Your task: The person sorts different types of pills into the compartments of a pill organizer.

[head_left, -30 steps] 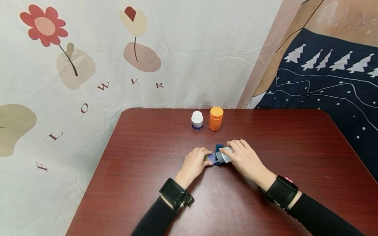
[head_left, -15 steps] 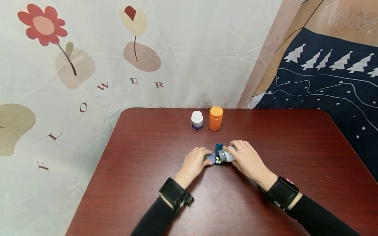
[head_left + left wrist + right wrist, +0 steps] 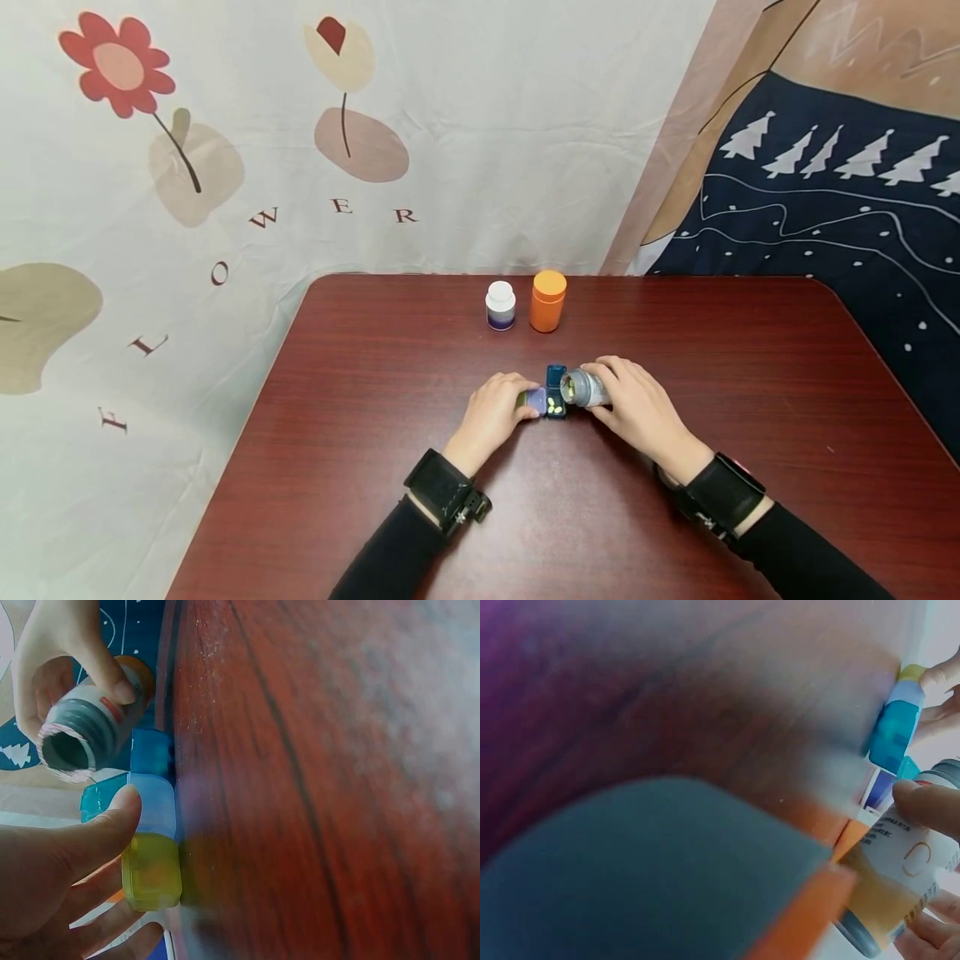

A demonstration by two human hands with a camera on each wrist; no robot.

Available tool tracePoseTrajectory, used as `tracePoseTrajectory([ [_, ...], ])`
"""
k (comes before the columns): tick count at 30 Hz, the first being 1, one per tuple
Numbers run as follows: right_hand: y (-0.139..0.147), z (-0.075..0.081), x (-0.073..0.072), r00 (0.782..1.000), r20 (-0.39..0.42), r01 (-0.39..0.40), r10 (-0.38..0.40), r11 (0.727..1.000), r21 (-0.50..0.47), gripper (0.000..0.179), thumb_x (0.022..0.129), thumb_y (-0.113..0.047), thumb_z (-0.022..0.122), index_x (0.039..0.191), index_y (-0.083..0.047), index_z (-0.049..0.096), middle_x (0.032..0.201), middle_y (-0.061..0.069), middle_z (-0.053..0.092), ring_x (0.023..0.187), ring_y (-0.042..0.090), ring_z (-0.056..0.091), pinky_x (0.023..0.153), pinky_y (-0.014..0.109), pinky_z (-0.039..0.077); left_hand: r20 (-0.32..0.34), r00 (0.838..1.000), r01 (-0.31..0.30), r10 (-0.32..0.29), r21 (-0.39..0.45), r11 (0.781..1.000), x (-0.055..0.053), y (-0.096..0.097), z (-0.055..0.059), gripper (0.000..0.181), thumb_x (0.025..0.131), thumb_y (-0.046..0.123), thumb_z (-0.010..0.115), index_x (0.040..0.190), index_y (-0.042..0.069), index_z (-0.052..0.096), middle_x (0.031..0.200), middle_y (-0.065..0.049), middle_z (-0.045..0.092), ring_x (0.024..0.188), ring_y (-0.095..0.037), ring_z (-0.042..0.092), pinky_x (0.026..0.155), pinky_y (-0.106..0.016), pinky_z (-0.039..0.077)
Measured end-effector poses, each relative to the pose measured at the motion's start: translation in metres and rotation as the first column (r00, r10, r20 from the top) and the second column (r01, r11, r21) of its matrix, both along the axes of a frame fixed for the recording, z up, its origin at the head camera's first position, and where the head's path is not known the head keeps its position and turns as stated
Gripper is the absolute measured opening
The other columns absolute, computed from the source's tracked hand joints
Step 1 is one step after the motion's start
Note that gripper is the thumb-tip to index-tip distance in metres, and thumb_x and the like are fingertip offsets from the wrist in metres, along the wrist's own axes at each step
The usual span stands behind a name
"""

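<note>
My left hand (image 3: 487, 417) pinches a small pill organizer (image 3: 535, 402) on the table, thumb on the near side and fingers behind. In the left wrist view its yellow compartment (image 3: 152, 871) and blue-purple one lie by the thumb. The dark blue compartment at its right end has its lid (image 3: 557, 375) raised, and several pale yellow-green pills (image 3: 554, 406) lie inside. My right hand (image 3: 647, 408) grips a grey-necked pill bottle (image 3: 588, 388), tilted on its side, its uncapped mouth beside the open compartment. More pills show inside that mouth. The right wrist view shows the bottle's label (image 3: 911, 851).
Behind the hands, near the table's far edge, stand a white bottle (image 3: 501, 307) with a purple-blue base and an orange bottle (image 3: 548, 302). A printed cloth (image 3: 480, 167) hangs behind the reddish-brown table (image 3: 360, 400).
My right hand has moved right and turned the bottle's mouth away from the compartment toward the viewer. Pills have come into sight in the compartment. My left hand stays in place.
</note>
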State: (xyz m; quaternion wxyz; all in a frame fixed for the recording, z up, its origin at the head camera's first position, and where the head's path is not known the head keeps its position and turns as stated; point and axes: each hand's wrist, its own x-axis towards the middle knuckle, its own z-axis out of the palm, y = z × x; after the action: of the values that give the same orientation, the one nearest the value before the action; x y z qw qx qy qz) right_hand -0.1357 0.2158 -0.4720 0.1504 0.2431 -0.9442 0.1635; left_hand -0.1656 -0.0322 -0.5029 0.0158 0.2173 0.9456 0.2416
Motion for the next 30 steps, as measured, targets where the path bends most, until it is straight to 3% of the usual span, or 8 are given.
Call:
tracePoseTrajectory([
  [4,0.000,0.005,0.008,0.999,0.007,0.046,-0.046,0.998,-0.051,0.065,0.076,-0.002,0.099,0.133,-0.002,0.068,0.128,0.019,0.071,0.111,0.040,0.069,0.099,0.058,0.058,0.032,0.999,0.009,-0.009,-0.004,1.000,0.010,0.000,0.027,0.038,0.096,0.025,0.087,0.130,0.012,0.082,0.129,-0.004,0.081,0.120,-0.026,0.072,0.099,-0.047,0.063],
  [5,0.000,0.006,0.010,0.998,0.004,0.055,-0.055,0.996,-0.069,0.065,0.076,-0.002,0.099,0.133,-0.002,0.067,0.128,0.019,0.071,0.110,0.039,0.070,0.099,0.058,0.058,0.011,1.000,0.016,-0.016,-0.007,1.000,0.008,-0.002,0.020,0.039,0.096,0.031,0.086,0.131,0.014,0.082,0.129,-0.002,0.081,0.120,-0.024,0.072,0.099,-0.045,0.063],
  [11,-0.003,0.015,0.025,0.994,-0.012,0.109,-0.113,0.981,-0.163,0.069,0.073,-0.008,0.102,0.132,-0.003,0.068,0.124,0.016,0.075,0.109,0.037,0.070,0.097,0.058,0.057,0.013,1.000,0.012,-0.012,-0.015,1.000,0.008,-0.002,0.022,0.039,0.097,0.030,0.086,0.132,0.014,0.082,0.130,-0.003,0.080,0.122,-0.025,0.072,0.100,-0.046,0.063],
  [12,-0.004,0.016,0.028,0.992,-0.012,0.119,-0.123,0.978,-0.168,0.070,0.072,-0.009,0.103,0.133,-0.004,0.068,0.123,0.016,0.075,0.109,0.036,0.070,0.097,0.058,0.057,0.038,0.999,0.005,-0.004,-0.019,1.000,0.010,0.000,0.031,0.038,0.097,0.025,0.086,0.131,0.011,0.081,0.131,-0.005,0.080,0.123,-0.027,0.072,0.100,-0.048,0.063],
  [16,-0.007,0.017,0.039,0.989,-0.002,0.145,-0.148,0.971,-0.189,0.072,0.071,-0.012,0.104,0.133,-0.003,0.069,0.121,0.015,0.075,0.109,0.032,0.069,0.091,0.055,0.058,0.042,0.999,0.008,-0.007,-0.015,1.000,0.007,0.000,0.025,0.039,0.096,0.027,0.087,0.132,0.014,0.081,0.131,-0.004,0.080,0.123,-0.026,0.072,0.101,-0.047,0.063],
  [19,-0.013,0.016,0.047,0.987,0.032,0.158,-0.155,0.962,-0.223,0.072,0.072,-0.014,0.105,0.134,-0.004,0.069,0.118,0.013,0.075,0.104,0.027,0.068,0.083,0.049,0.059,-0.004,1.000,0.012,-0.012,-0.010,1.000,0.000,-0.001,0.002,0.039,0.095,0.031,0.088,0.131,0.018,0.082,0.130,0.000,0.081,0.121,-0.024,0.072,0.095,-0.045,0.064],
  [23,-0.023,0.015,0.057,0.976,0.146,0.199,-0.162,0.935,-0.295,0.069,0.075,-0.018,0.104,0.135,-0.008,0.070,0.112,0.009,0.073,0.091,0.017,0.061,0.069,0.032,0.051,-0.028,0.999,0.016,-0.017,-0.013,1.000,-0.004,-0.002,-0.010,0.038,0.095,0.032,0.088,0.131,0.019,0.082,0.128,0.001,0.081,0.119,-0.022,0.072,0.092,-0.044,0.064],
  [30,-0.042,0.010,0.072,0.951,0.270,0.237,-0.147,0.910,-0.340,0.068,0.076,-0.019,0.104,0.135,-0.010,0.070,0.109,0.003,0.072,0.091,0.016,0.064,0.073,0.029,0.054,0.032,0.999,0.020,-0.018,-0.055,0.998,0.010,0.000,0.030,0.038,0.098,0.028,0.086,0.132,0.014,0.081,0.131,-0.002,0.080,0.123,-0.024,0.072,0.098,-0.047,0.064],
])
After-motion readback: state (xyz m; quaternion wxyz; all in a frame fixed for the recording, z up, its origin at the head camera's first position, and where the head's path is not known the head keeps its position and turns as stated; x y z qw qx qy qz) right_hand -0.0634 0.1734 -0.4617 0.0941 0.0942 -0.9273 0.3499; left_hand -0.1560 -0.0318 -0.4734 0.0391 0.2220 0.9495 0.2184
